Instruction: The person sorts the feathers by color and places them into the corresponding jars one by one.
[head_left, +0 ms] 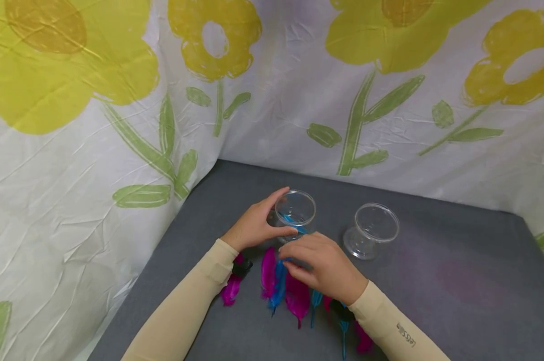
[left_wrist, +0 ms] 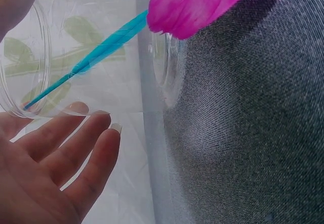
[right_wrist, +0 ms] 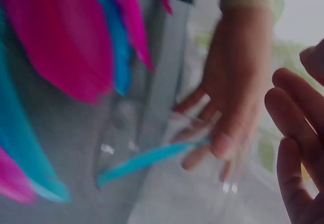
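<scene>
My left hand (head_left: 258, 220) grips a clear plastic cup (head_left: 301, 193) with a round foot, thumb on one side and fingers on the other. Inside this cup leans a blue feather (left_wrist: 106, 47), its thin quill reaching the rim. My right hand (head_left: 323, 263) is just in front of the cup, above several feathers on the table. Its fingers (right_wrist: 296, 118) are loosely bent, and nothing shows between them. Below it lie a magenta feather (head_left: 297, 297), a blue feather (head_left: 279, 285) and another magenta feather (head_left: 268, 273).
A second clear cup (head_left: 376, 220) stands to the right on the grey cloth-covered table (head_left: 457, 291). More feathers, such as a teal one (head_left: 344, 328) and a magenta one (head_left: 230, 291), lie near my forearms. A flowered curtain (head_left: 272, 130) hangs behind and at the left.
</scene>
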`<state>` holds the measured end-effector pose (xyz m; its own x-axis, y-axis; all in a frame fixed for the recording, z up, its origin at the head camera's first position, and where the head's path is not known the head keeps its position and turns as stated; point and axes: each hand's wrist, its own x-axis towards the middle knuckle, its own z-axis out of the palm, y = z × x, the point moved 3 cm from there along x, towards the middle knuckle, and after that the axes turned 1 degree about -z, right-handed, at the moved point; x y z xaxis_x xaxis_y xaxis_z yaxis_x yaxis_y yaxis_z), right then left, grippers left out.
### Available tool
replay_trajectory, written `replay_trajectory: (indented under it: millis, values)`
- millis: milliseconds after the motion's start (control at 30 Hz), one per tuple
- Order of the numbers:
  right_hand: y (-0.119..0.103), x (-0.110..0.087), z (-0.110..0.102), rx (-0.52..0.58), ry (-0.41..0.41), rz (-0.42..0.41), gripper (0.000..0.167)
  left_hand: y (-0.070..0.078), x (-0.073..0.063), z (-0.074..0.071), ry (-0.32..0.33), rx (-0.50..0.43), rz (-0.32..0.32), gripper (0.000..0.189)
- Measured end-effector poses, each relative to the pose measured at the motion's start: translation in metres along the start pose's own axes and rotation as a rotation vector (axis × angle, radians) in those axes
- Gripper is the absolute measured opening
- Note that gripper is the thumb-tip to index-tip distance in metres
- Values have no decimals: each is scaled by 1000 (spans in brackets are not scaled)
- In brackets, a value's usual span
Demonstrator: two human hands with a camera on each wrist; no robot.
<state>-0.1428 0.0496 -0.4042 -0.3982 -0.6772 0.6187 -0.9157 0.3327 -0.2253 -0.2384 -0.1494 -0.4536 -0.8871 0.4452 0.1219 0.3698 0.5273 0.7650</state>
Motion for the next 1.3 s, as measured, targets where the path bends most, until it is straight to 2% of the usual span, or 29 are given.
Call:
replay_trajectory:
  millis: [300, 500, 767, 1033, 1300]
  values:
    - [-14, -23, 28, -20, -152, -81, 23, 4, 9, -3, 17, -9, 6, 104]
    - [-24, -37, 43, -73, -260, -133, 18, 5, 7, -1, 16, 12, -21, 104]
    - [-35, -45, 55, -105, -292, -157, 15, 2, -3, 4, 15, 1, -47, 105]
    - [-37, -43, 59, -132, -324, -135, 12, 0, -2, 5, 20, 3, -45, 106]
    - [-38, -43, 62, -133, -392, -126, 9, -2, -1, 5, 15, 13, -54, 106]
